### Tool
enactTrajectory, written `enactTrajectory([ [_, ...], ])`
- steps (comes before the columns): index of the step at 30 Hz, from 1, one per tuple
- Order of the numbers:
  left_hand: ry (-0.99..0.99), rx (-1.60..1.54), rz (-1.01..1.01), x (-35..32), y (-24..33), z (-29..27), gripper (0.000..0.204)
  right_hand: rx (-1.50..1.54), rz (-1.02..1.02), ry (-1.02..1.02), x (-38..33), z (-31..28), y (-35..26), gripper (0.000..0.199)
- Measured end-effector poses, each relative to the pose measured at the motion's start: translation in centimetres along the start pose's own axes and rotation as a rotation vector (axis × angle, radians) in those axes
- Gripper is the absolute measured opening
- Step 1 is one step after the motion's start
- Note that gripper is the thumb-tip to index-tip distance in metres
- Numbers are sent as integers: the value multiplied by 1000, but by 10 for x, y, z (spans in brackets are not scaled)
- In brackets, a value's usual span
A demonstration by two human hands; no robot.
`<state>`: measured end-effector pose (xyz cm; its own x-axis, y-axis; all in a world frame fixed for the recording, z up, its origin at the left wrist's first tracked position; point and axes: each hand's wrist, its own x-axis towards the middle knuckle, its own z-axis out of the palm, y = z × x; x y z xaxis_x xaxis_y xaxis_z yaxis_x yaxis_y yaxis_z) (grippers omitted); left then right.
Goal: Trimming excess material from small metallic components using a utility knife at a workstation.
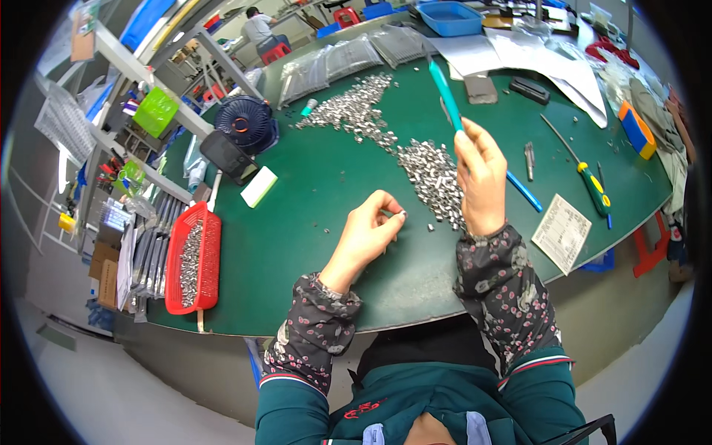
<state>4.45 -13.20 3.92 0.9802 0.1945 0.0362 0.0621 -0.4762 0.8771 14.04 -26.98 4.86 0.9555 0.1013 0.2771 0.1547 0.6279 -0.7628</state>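
The work looks to be mid-course, as a judgement: one tiny silvery metal piece (403,213) is in hand, while many loose ones lie in a far heap of small silvery metal pieces (348,107) and a near heap of small silvery metal pieces (430,178) on the dark green, smooth-topped bench (289,237). More fill a long red plastic basket (213,259) at the left edge. Nothing shows which lot is finished and which is left, so the share done cannot be told.

The left hand (366,231) has its grip together, thumb and forefinger tips pinched on the tiny piece, just left of the near heap; the piece is too small and covered to read its axis. The right hand (483,174) has its grip clamped on a slim teal pen-like tool (446,93), above the bench by the near heap. The tool's long axis runs out from the fingers, away from the person and leaning left, its narrow tip at the far end
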Motion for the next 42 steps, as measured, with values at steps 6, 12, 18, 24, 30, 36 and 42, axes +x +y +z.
enactTrajectory([
  [6,130,-595,-52,-11,-35,-52,10,-509,-103,-317,-25,10,22,28],
  [12,245,-842,17,-19,-75,-77,17,-753,-126,-607,-43,13,33,28],
  [18,278,-1029,5,-18,-84,-90,15,-836,-88,-696,-44,17,32,28],
  [24,257,-1018,3,-17,-83,-89,14,-909,-46,-727,-42,18,34,28],
  [30,226,-1001,4,-17,-86,-85,13,-853,1,-759,-45,17,36,28],
  [36,244,-964,25,-18,-80,-83,12,-798,165,-805,-43,18,34,28],
  [42,222,-926,59,-17,-83,-81,14,-923,-46,-776,-43,12,41,28],
])
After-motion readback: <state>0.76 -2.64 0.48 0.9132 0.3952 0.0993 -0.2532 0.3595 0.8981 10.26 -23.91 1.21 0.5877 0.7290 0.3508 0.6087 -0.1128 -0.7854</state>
